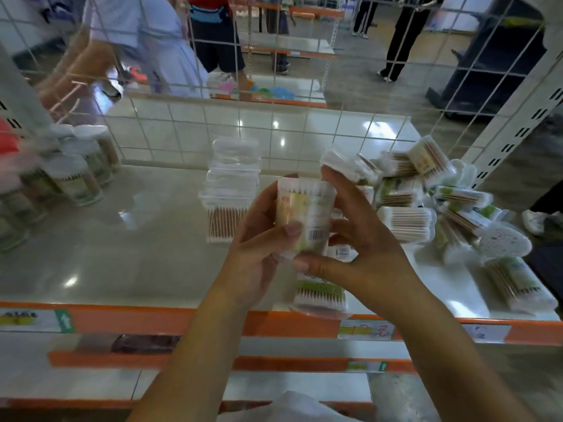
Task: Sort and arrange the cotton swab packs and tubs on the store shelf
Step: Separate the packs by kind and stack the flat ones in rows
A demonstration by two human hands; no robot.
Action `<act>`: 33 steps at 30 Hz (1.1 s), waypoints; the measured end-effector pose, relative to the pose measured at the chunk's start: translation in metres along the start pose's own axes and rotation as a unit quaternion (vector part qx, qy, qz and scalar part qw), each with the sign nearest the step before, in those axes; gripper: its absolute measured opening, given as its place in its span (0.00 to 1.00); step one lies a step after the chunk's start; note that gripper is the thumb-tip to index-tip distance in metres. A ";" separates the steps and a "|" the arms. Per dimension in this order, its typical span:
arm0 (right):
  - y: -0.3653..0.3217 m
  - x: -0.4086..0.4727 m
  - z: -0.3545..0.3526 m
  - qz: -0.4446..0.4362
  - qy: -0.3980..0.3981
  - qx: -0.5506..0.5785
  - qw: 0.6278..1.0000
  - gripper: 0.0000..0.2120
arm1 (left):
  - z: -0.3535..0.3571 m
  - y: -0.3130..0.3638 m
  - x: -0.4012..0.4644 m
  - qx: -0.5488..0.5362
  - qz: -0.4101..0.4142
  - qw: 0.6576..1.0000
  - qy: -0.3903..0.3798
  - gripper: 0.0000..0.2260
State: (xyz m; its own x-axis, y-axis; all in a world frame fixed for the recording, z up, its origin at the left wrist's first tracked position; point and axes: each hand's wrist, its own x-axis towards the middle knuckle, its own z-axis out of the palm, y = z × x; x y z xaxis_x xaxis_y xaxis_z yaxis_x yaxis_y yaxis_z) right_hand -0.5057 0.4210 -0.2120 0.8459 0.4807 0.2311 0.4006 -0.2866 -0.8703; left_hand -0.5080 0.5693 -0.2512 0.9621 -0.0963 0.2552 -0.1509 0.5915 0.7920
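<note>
Holding one pack (304, 217) of cotton swabs above the shelf (137, 239), the left hand (259, 239) grips its near side, thumb across the label, while the right hand (359, 239) pinches its other side between thumb and fingertips. Just beyond the hands stands a neat stack of clear tubs (233, 178), and round tubs (76, 178) are grouped far to the left of the left hand. To the right of the right hand a jumbled heap of packs (441, 202) lies unsorted, and one more pack (321, 296) rests under the right wrist. Sorting seems well begun, with most packs left.
</note>
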 end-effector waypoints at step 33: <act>-0.039 0.160 0.214 -0.156 0.122 -0.034 0.980 0.35 | -0.197 0.117 -0.088 0.624 -0.011 0.776 0.093 0.20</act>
State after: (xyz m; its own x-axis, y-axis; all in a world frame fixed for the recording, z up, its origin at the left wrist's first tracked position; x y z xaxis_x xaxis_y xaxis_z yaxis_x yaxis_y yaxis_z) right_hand -0.4619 0.6865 -0.2342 0.7337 0.3439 0.5860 0.6691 -0.2156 -0.7113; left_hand -0.5652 0.8052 -0.2901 0.9664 0.0908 0.2406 -0.1238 -0.6559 0.7446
